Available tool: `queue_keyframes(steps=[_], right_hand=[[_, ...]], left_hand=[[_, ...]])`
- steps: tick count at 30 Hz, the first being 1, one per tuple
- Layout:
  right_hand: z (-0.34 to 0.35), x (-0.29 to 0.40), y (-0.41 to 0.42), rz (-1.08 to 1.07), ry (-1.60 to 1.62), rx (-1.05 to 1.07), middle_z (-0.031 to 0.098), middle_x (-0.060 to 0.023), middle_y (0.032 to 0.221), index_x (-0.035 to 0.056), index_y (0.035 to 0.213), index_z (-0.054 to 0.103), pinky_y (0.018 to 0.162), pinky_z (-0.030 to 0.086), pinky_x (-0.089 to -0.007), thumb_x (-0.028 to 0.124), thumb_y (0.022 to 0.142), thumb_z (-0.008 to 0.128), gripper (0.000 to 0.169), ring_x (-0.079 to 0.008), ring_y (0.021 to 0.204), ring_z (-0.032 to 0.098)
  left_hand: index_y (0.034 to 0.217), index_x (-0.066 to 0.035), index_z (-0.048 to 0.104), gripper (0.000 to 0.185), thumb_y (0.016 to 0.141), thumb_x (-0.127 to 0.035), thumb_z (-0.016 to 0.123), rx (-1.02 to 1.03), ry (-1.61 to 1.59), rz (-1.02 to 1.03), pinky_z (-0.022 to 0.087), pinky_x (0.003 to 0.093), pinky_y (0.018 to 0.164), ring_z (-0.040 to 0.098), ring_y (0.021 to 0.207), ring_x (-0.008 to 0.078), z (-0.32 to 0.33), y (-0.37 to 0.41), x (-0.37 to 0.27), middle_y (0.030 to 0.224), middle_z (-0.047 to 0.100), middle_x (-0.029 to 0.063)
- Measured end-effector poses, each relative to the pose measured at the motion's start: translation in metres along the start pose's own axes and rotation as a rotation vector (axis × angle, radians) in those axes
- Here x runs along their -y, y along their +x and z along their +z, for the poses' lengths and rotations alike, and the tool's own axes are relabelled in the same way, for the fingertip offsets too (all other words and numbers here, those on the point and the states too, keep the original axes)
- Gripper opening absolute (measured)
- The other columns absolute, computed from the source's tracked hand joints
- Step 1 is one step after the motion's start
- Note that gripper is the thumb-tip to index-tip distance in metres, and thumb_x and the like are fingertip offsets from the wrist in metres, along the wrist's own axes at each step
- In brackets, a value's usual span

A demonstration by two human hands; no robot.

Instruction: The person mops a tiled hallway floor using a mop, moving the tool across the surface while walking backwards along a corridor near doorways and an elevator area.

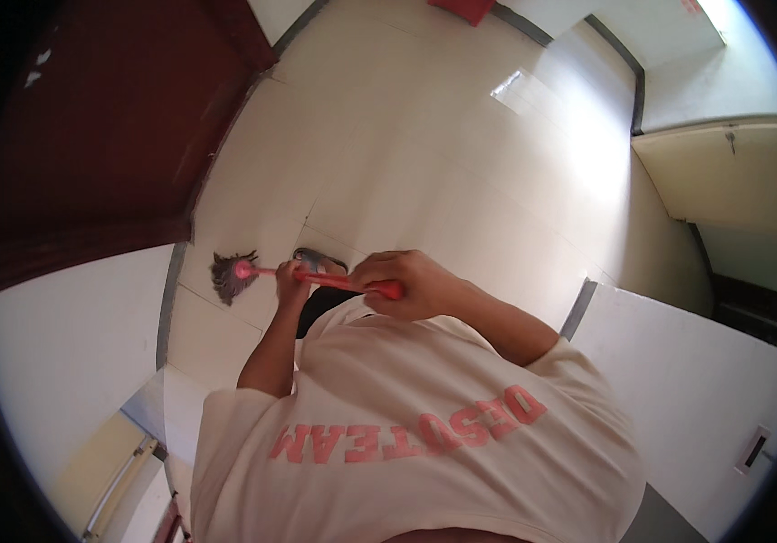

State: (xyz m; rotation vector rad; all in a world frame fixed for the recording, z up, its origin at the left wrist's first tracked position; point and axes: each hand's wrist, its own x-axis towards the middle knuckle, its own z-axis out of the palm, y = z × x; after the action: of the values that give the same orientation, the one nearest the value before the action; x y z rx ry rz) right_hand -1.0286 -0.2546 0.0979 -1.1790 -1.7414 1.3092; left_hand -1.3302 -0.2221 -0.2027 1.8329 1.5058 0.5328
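Note:
A mop with a red handle [330, 279] slants down from my hands to the floor. Its head of grey-brown strands [227, 285] lies on the pale tiles at the left, fixed to a round pink-red socket [244, 269]. My left hand [292, 279] grips the handle lower down, nearer the mop head. Close to the handle's thick red upper end, my right hand [419, 282] is wrapped around it in front of my shirt. Part of my shod foot [320, 260] shows just beyond the handle; the other foot is hidden.
A dark red door [110, 136] borders the floor [395, 149] at the left. White walls with a grey skirting [170, 305] enclose the space. At the right, a cream door [728, 170] stands beside a white wall [680, 380]. A red object [464, 9] sits at the far edge.

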Motion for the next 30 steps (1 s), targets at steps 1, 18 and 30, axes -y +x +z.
queue_keyframes(steps=[1, 18, 30], right_hand=[[-0.011, 0.003, -0.023, 0.043, -0.012, -0.059, 0.069, -0.0103, 0.096, 0.0038, 0.095, 0.067, 0.074, 0.053, -0.0383, 0.004, 0.076, 0.063, 0.020, -0.0307, 0.082, 0.065], [-0.092, 0.062, -0.161, 0.061, -0.559, -0.670, 0.063, -0.0003, 0.082, 0.0106, 0.080, 0.065, 0.048, 0.046, -0.0279, 0.024, 0.068, 0.080, 0.024, -0.0147, 0.059, 0.061], [-0.181, 0.044, -0.066, -0.132, -0.397, -0.408, 0.059, -0.0019, 0.081, 0.0105, 0.088, 0.065, 0.048, 0.044, -0.0300, 0.036, 0.069, 0.081, 0.036, -0.0169, 0.057, 0.058]], left_hand=[[0.072, 0.000, 0.058, 0.032, 0.082, -0.030, 0.064, 0.004, -0.030, 0.047, 0.046, 0.0492, 0.071, 0.059, 0.079, 0.0399, 0.020, 0.006, -0.019, 0.078, 0.060, 0.0211], [0.080, -0.006, 0.060, 0.016, 0.083, -0.019, 0.069, 0.786, -0.160, 0.554, 0.051, 0.0398, 0.075, 0.061, 0.083, 0.0314, 0.174, 0.120, -0.289, 0.082, 0.061, 0.0125], [0.080, -0.008, 0.063, 0.016, 0.082, -0.023, 0.068, 0.685, -0.030, 0.439, 0.053, 0.0415, 0.072, 0.065, 0.081, 0.0316, 0.133, 0.178, -0.297, 0.083, 0.066, 0.0116]])
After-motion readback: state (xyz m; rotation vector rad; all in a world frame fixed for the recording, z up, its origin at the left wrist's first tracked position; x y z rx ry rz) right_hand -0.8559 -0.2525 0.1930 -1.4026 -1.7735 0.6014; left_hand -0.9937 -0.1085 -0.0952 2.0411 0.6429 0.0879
